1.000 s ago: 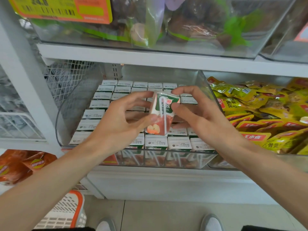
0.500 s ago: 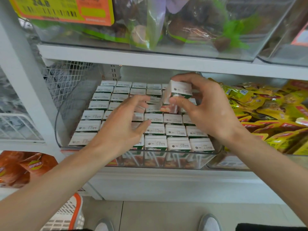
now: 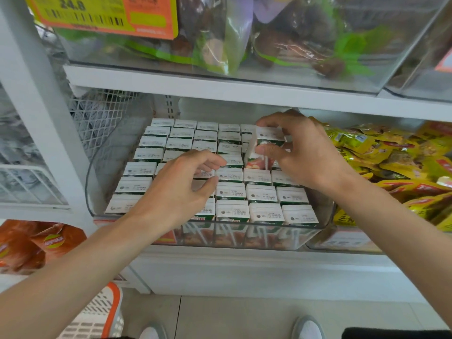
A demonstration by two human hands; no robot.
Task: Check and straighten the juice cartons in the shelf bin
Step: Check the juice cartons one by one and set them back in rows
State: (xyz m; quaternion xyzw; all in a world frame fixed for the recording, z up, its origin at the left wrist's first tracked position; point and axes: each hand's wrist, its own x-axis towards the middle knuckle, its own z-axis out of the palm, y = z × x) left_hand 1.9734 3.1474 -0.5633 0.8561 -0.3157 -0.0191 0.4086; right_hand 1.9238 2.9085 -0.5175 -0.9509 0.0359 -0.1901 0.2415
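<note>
left hand [image 3: 181, 192] over white-topped green juice cartons [image 3: 231, 192] packed in rows in clear plastic shelf bin [image 3: 220, 237], fingers loosely curled, holding nothing. right hand [image 3: 304, 155] pinches one apple-printed carton [image 3: 268, 142], tilted, raised above right rear rows.

1. We see bright, even, diffuse light with no single source in view; colours read clean.
2. Shadows stay soft: we find a faint one beneath the left hand [image 3: 178, 189] on the juice cartons [image 3: 260, 193], and the rear rows sit dimmer under the shelf board [image 3: 220, 90].
3. Pale reflections streak the clear front wall of the shelf bin [image 3: 244, 237] and the upper bin [image 3: 305, 72], veiling what lies behind.
4. The wide lens bows the shelf board and leans the white upright [image 3: 41, 113].
5. We find the centre fairly crisp, though the carton-top print is too small to read; the price label [image 3: 102, 15] and yellow packets [image 3: 396, 165] near the edges look soft.
</note>
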